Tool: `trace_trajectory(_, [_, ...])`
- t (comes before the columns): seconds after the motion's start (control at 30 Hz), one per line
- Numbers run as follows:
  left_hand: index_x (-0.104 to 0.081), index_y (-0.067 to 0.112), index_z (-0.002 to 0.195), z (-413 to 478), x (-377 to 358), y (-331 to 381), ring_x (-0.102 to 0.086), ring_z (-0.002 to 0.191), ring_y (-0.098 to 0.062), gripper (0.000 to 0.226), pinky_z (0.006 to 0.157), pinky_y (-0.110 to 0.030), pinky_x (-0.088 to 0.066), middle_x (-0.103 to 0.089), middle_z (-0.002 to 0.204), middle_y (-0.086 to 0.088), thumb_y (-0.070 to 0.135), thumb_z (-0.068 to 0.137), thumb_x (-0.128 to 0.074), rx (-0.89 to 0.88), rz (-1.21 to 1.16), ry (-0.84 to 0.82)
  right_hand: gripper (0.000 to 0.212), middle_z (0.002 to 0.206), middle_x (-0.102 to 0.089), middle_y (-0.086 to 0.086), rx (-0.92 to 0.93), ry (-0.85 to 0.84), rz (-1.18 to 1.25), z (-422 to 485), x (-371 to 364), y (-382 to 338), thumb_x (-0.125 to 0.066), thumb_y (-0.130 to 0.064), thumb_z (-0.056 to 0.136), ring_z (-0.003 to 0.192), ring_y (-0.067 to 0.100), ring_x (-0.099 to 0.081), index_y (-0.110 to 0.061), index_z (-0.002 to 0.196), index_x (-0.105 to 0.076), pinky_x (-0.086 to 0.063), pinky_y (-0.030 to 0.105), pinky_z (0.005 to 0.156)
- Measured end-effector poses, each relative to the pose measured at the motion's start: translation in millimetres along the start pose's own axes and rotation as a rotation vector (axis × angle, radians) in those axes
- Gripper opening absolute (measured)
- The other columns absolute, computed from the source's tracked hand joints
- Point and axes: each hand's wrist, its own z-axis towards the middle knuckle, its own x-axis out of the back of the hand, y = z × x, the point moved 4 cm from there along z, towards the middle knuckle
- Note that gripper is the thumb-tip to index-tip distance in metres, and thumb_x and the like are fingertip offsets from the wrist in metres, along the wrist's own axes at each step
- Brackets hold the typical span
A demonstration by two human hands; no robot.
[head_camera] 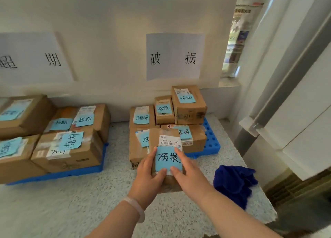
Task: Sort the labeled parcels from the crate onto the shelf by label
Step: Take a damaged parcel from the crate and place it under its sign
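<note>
In the head view both my hands are out in front with one parcel (166,139) held between them. My left hand (147,176) grips its left side, fingers (147,159) curled along the edge and thumb pressed on the lower edge of the blue note (167,159) stuck to the top. My right hand (191,176) grips the right side the same way, thumb also on the note's lower edge. The note reads 破损 and sits below a white shipping label. The parcel is just in front of the right stack (189,105) of cardboard boxes and overlaps the nearest one in view; I cannot tell whether it touches them. Those boxes carry the same 破损 notes and stand on a blue pallet (212,141), under a wall sign (174,57) with the same two characters. Well to the left, the left boxes (68,148) carry 超期 notes and sit on a second pallet (53,176) under a matching sign (34,58). A blue cloth (232,182) lies crumpled on the speckled surface (71,205), just right of my right hand. A pale bracelet (136,207) circles my left wrist.
</note>
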Motion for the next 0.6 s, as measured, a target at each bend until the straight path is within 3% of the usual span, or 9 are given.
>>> trace_trajectory(0.27, [-0.017,0.078,0.12,94.3,36.0,-15.3,-0.048,0.122,-0.018,0.067,0.1,-0.044,-0.048,-0.04,0.141,0.002,0.034,0.093,-0.059,0.106,0.051,0.074,0.067,0.151,-0.03,-0.007,0.052,-0.127,-0.083,114.2,-13.2,-27.0,-0.051,-0.039,0.1,0.129,0.007,-0.035,-0.043,0.154,-0.012,-0.036,0.028,0.108])
trace_trajectory(0.37, [-0.016,0.07,0.13,123.6,42.6,-23.2,-0.048,0.123,-0.016,0.065,0.102,-0.045,-0.046,-0.04,0.143,0.003,0.033,0.096,-0.057,0.147,0.097,0.091,0.07,0.153,-0.028,-0.007,0.063,-0.166,-0.143,151.3,-18.5,-31.7,-0.051,-0.041,0.099,0.135,0.011,-0.035,-0.041,0.155,-0.008,-0.035,0.035,0.111])
trace_trajectory(0.5, [-0.011,0.059,0.145,147.9,44.3,-39.0,-0.052,0.117,-0.016,0.069,0.098,-0.045,-0.048,-0.044,0.14,0.006,0.055,0.086,-0.047,0.225,0.173,0.073,0.073,0.156,-0.022,-0.009,0.063,-0.232,-0.257,180.4,-29.1,-26.7,-0.047,-0.049,0.098,0.138,0.016,-0.032,-0.043,0.154,0.0,-0.034,0.039,0.112])
trace_trajectory(0.6, [-0.01,0.05,0.151,154.8,43.0,-48.6,-0.05,0.117,-0.016,0.068,0.1,-0.045,-0.047,-0.041,0.14,0.003,0.045,0.096,-0.051,0.26,0.202,0.07,0.074,0.159,-0.014,-0.013,0.07,-0.255,-0.279,187.7,-36.2,-19.0,-0.044,-0.054,0.097,0.142,0.017,-0.029,-0.047,0.152,0.005,-0.036,0.045,0.112])
